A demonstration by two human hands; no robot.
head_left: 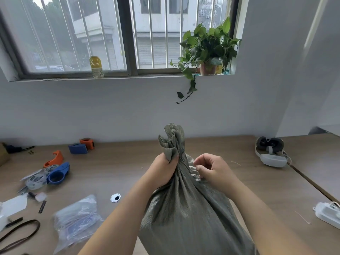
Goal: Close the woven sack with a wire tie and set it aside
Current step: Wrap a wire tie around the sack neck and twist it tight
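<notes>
Gripping sack (pixel 185 214) neck, left hand (pixel 162 170); wire tie indistinct.

Woven sack (pixel 189 214) — grey-green, coarse weave, bulging full — is standing upright on the wooden desk (pixel 119 162), near the front edge. Its mouth is being bunched into a pleated neck, folds running down from the gather into the rounded body. Above the neck, loose fabric is flaring upward in a ruffled tuft, leaning slightly left. Wire tie (pixel 236 163) — thin, pale, short — is lying flat on the desk, to the right of the sack's neck, apart from it.
</notes>
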